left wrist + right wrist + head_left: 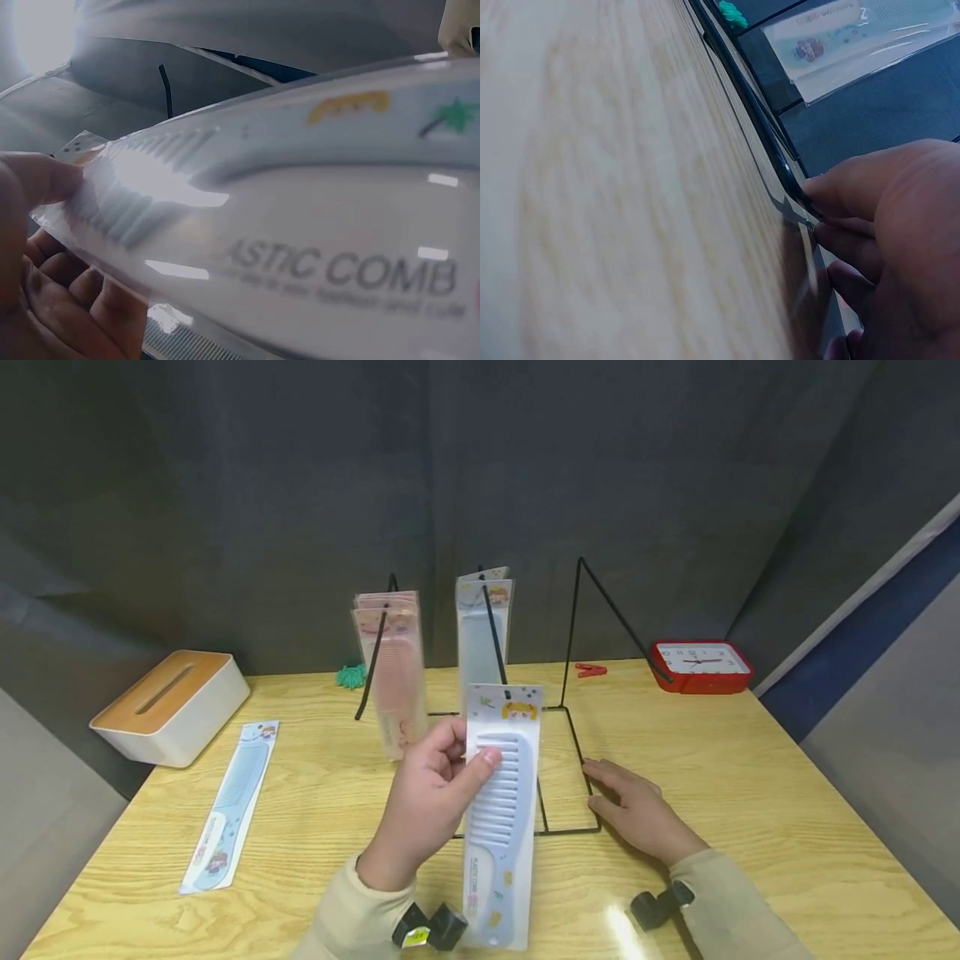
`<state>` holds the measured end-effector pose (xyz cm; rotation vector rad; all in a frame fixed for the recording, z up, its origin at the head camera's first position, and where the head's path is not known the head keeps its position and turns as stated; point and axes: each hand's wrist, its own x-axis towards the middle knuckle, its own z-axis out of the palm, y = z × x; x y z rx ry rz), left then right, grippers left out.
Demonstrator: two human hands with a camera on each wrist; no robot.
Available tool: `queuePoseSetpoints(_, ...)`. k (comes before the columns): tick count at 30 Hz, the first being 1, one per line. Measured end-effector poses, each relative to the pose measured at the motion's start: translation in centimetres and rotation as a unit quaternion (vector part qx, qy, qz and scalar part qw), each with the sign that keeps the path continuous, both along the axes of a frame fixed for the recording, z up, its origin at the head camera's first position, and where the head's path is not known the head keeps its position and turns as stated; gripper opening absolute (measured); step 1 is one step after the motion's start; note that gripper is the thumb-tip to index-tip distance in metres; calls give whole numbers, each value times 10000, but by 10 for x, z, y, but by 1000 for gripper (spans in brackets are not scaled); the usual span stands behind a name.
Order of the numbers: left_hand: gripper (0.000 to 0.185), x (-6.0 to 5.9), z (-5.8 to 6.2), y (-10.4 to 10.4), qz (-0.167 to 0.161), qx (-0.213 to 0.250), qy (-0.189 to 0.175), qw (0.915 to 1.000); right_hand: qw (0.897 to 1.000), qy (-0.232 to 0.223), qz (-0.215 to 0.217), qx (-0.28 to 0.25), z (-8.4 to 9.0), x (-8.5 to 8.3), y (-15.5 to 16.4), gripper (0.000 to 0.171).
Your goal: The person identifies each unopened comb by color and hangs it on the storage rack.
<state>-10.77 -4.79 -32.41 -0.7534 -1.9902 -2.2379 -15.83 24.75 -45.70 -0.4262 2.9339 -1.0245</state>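
Observation:
My left hand (pixel 471 748) holds a packaged pale blue comb (pixel 501 810) upright in front of me, thumb on its face and fingers behind. In the left wrist view the comb package (pixel 300 247) fills the frame, with my thumb (pixel 37 180) at its edge. Behind it stands a black wire rack (pixel 573 635). Pink comb packs (pixel 393 668) hang on its left hook and blue comb packs (pixel 482 627) on the middle one. My right hand (pixel 600 785) lies flat on the table, its fingers (pixel 870 187) pressing on the rack's base wire (pixel 742 97).
A second packaged blue comb (pixel 228 802) lies on the wooden table (pixel 750 793) at the left. A white tissue box with a wooden lid (pixel 172 706) sits far left. At the back are a red clock (pixel 701 667), a red clothespin (pixel 591 670) and a small green object (pixel 350 676).

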Motion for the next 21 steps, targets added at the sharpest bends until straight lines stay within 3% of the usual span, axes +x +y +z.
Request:
queuePoseSetpoints(3,19,-2,-1,0,80,-82,-49,9999,10000,-78,-22,-23,0,0,0,55)
queuePoseSetpoints(10,19,-7,-3,1,155,-233,-223,9994,9991,-405,-102,67,0,-3,1,94)
queuePoseSetpoints(21,16,-17,-11,-1,203,-394,-151,9989,9987,-480,-99,123,0,-5,1,98)
